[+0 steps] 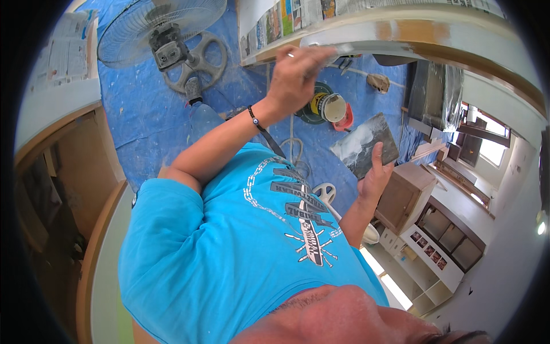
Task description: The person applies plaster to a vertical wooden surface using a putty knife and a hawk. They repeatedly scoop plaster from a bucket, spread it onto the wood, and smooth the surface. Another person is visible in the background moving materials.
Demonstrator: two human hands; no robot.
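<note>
item: one long wooden beam edge (pixel 425 31), at the top of my view, pale coating on some stretches and bare-looking brown on others, so i judge the work part done, with the brown patches left. item: my left hand (pixel 298 74), up at that edge, fingers drawn narrow; whether they grip a tool i cannot tell. item: my right hand (pixel 375 179), clasping a dark flat board (pixel 375 142) that bears white paste (pixel 352 149), above blue sheeting (pixel 137 132).

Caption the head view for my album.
Left hand at a white-patched wooden edge, right hand holding a white-smeared plate above blue sheeting.
</note>
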